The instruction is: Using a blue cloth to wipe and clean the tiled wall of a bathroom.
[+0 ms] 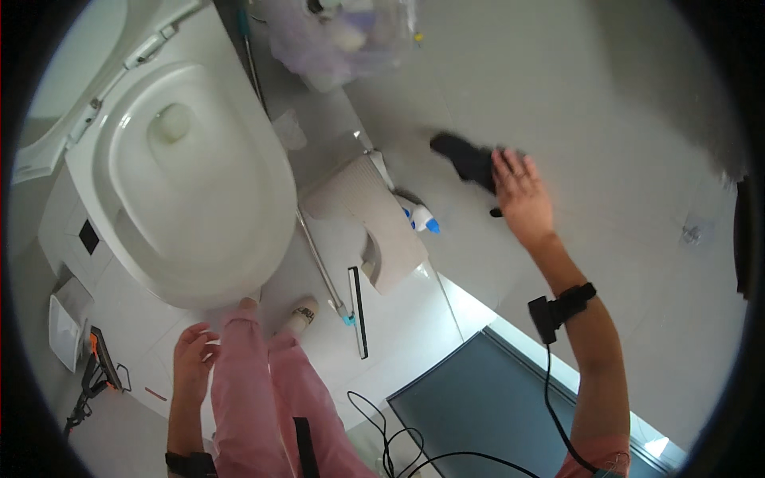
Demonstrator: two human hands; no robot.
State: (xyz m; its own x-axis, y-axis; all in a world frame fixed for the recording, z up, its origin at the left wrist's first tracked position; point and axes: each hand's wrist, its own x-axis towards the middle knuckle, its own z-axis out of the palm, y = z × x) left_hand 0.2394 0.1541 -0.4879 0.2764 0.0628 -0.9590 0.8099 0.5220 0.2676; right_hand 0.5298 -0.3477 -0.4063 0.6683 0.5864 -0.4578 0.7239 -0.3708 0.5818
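Note:
My right hand (pixel 522 199) is stretched out against the grey wall surface (pixel 606 191), pressing a dark cloth (pixel 468 159) under its fingers. Part of the cloth sticks out to the left of the fingers, and a small bit shows by the thumb. Its exact kind is blurred. Low on the left, my left hand (pixel 195 354) hangs beside my pink-trousered leg with loosely bent fingers, holding nothing. Ahead of it is the white toilet (pixel 275 231), its seat and lid raised. A white bottle with a blue cap (pixel 422 218) stands below and left of the right hand.
A beige footstool (pixel 366 215) and a long-handled squeegee (pixel 358 311) are right of the toilet. Beyond them is a bin with a lilac bag (pixel 343 48). A clear wall hook (pixel 693 233) is at right. Black cables (pixel 390 434) loop near a grey panel (pixel 478 406).

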